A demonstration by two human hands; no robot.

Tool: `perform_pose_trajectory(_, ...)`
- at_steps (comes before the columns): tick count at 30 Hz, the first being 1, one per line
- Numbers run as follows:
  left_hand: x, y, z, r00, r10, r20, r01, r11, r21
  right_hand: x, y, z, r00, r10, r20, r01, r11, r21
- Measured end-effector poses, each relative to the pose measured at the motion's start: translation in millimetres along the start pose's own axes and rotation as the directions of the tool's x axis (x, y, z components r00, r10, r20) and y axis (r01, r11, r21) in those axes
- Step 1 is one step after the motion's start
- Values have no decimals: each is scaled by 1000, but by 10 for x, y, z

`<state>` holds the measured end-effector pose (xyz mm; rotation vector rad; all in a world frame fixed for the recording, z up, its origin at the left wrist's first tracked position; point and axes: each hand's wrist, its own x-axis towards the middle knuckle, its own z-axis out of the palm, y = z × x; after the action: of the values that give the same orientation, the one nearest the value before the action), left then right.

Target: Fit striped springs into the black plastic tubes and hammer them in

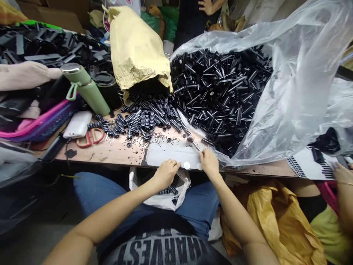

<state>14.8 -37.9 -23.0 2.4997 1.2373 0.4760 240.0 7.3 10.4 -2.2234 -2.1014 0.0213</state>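
Silver in tone, a slim dark-tipped rod (196, 145) is clamped in a person's right hand (210, 165) over the right part of a pale sheet (168, 154) on the worktable (110, 156). Fingers bent together, the left hand (166, 173) hovers by the near edge, any grip unclear; a white disc (186, 165) lies between the hands. Farther off, striped cylinders (150, 119) spill from a yellow sack (139, 44), left of piled black tubes (220, 92).
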Motion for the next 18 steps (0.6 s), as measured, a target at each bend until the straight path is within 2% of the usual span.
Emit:
perform_pose_trajectory(2, -126, 36, 36, 999, 16, 50, -15, 1000, -22, 263, -265, 35, 986, -135, -99, 141, 988, 63)
perform_pose_trajectory(4, -187, 58, 65, 996, 12, 84, -10, 1000, -30, 606, -678, 40, 947, -287, -146, 309, 939, 154)
perform_pose_trajectory(5, -200, 60, 67, 997, 9, 83, -6, 999, -37, 787, -903, 38, 934, -320, -155, 345, 923, 171)
perform_pose_trajectory(7, -213, 35, 30, 1000, 2, 27, -1, 998, -61, 1118, -1301, 31, 944, -311, -108, 326, 928, 180)
perform_pose_trajectory(9, -215, -46, -76, 995, -15, -99, 7, 997, -77, 1337, -1541, 29, 952, -302, -46, 304, 926, 222)
perform_pose_trajectory(11, -192, -184, -235, 961, -40, -272, 33, 999, -32, 1389, -1589, 32, 954, -299, -12, 291, 918, 268)
perform_pose_trajectory(14, -65, -452, -463, 880, 0, -475, 76, 987, 140, 1165, -1404, 21, 947, -318, 38, 287, 896, 340)
perform_pose_trajectory(16, 84, -622, -525, 865, 60, -499, 65, 971, 228, 922, -1228, -23, 909, -389, 148, 277, 832, 481)
perform_pose_trajectory(18, 247, -751, -493, 885, 92, -457, 18, 973, 230, 748, -1076, -95, 825, -513, 236, 262, 717, 646)
